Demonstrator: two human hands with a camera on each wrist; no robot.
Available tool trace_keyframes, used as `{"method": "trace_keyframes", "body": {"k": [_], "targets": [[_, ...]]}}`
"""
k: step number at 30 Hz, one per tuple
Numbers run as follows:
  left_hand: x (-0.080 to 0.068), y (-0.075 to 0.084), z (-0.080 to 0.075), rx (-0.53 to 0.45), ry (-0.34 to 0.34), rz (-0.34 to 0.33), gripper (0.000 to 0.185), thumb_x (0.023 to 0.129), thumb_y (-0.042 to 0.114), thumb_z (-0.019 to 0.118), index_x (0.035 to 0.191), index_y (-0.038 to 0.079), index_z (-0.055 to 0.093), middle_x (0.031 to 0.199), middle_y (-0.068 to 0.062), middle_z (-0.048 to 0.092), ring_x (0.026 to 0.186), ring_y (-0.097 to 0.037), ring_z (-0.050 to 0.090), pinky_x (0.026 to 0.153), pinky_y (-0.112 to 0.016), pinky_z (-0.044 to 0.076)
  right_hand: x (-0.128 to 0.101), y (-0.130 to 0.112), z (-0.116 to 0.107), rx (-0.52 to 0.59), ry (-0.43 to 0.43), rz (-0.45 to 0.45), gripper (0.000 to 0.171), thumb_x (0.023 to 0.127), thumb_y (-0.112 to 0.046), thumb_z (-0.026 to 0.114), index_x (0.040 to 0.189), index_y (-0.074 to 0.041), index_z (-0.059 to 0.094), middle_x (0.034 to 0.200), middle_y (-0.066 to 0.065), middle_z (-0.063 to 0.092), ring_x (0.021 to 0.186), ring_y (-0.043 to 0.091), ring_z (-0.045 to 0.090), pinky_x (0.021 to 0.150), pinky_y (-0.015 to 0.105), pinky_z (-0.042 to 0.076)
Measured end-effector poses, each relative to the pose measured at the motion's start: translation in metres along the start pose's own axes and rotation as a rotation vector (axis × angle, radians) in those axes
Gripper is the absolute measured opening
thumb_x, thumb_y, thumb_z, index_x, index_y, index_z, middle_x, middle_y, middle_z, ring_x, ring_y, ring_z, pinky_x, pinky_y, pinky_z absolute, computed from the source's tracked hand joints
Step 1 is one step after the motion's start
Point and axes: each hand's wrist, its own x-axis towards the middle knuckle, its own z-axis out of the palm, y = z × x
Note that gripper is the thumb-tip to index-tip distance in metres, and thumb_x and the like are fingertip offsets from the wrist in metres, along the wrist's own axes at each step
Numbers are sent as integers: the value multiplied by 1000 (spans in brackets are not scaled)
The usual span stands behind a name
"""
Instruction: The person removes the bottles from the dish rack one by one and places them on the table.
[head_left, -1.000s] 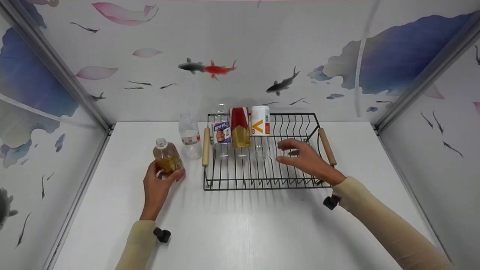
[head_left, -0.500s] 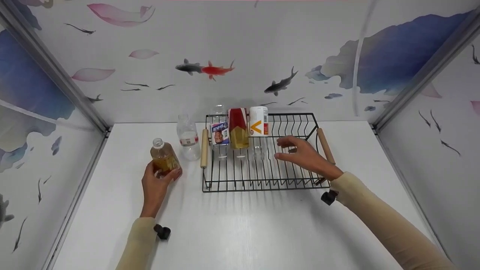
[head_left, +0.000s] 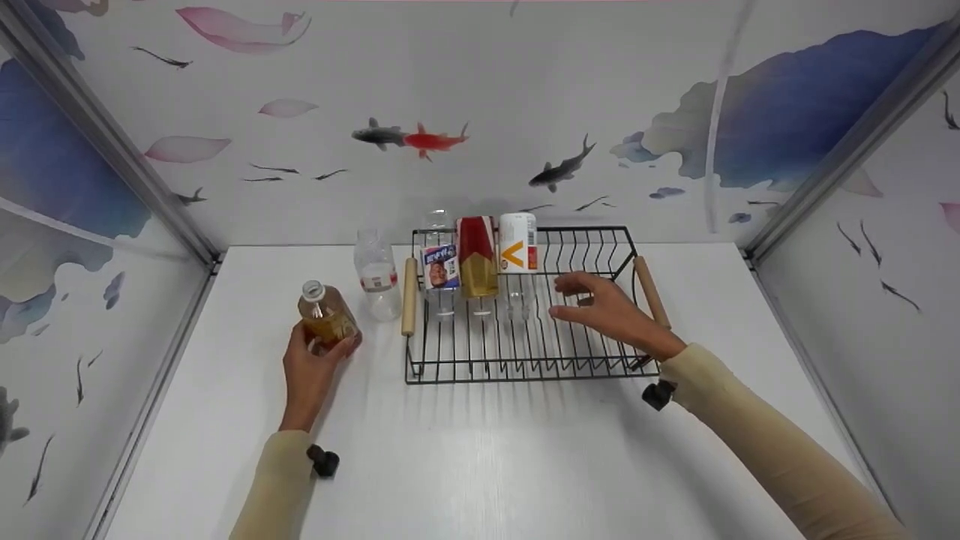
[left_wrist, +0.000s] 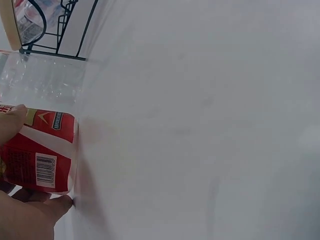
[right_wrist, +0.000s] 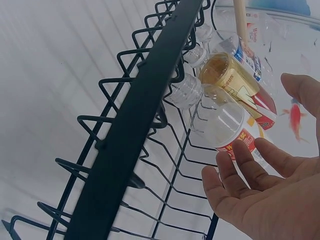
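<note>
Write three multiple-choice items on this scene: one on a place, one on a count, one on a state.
1. Where is the amber bottle?
A. in the wire rack
B. on the table left of the rack
C. in the right hand

2. How many bottles lie in the wire rack?
A. one
B. three
C. five

3. How is the right hand?
A. open over the rack
B. closed in a fist
C. gripping a wooden handle

Key: 1 B, the left hand grips it on the white table; 2 B, three lie side by side; 3 A, its fingers are spread and hold nothing.
</note>
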Motion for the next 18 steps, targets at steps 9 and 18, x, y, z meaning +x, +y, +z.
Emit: {"method": "trace_keyframes", "body": {"k": [9,18], "targets": [[-11,0,-8,20,-51,-57,107,103,23,82,176,5,6,178,-24,22,166,-41,25,135,-53,25,-2,0,1,5,2,18,63,102,-32,82,152,-1,59,150,22,62,141,42,57,118,56,50],[-36,6,-22,74,-44,-62,98,105,26,79,174,1,14,173,-27,29,163,-43,29,132,-53,33,-2,1,-1,-17,9,28,65,102,-33,82,153,0,59,150,22,62,142,41,57,119,56,50]]}}
